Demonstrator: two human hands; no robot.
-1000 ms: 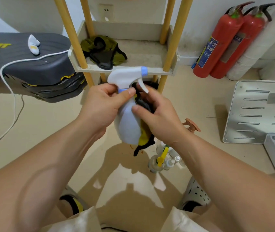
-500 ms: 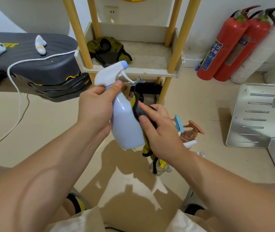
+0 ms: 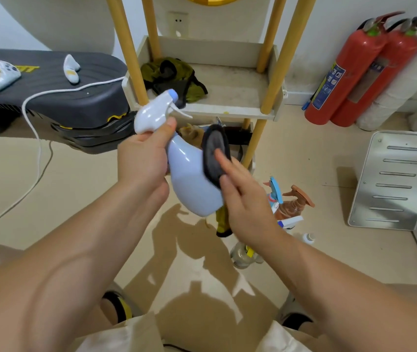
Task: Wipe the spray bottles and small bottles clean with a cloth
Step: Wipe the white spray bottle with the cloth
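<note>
Over beige floor [image 3: 75, 199], left hand [image 3: 142, 158] curled round spray bottle [image 3: 189, 179] neck, right hand [image 3: 245, 199] flat-fingered against dark cloth [image 3: 213, 154].

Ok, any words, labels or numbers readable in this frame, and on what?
Nothing is legible enough to quote.
Yellow lettering on the dark grey ribbed platform: partly hidden by the white game controller, blurred.
Blue label on the nearer red fire extinguisher: pictograms and print, too small.
Grey label on the second red fire extinguisher: blurred.
Label on the small floor spray bottle with blue trigger: unreadable.
Pale blue plastic spray bottle: no print shows.
</note>
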